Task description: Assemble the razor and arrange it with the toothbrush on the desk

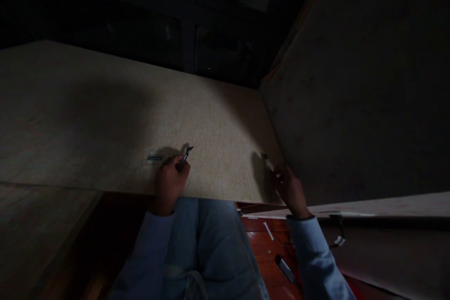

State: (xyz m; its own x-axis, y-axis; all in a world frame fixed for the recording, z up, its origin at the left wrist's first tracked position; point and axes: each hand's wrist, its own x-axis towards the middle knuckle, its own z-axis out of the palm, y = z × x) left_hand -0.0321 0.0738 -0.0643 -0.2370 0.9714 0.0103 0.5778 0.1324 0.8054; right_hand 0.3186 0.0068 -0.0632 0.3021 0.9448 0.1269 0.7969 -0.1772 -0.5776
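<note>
Observed over the near part of the pale slab (218,136): left hand (168,185) clenched on a small dark tool (186,154), apparently gripped low to leave its angled, metallic-looking tip free. Noted over the slab's right end: right hand (291,193), fingers curled at a slim, dark-ended piece (265,158); cannot confirm grasp. Found flat on the mottled, stone-like slab, likely for easy reach: narrow dark strip (154,158).
</note>
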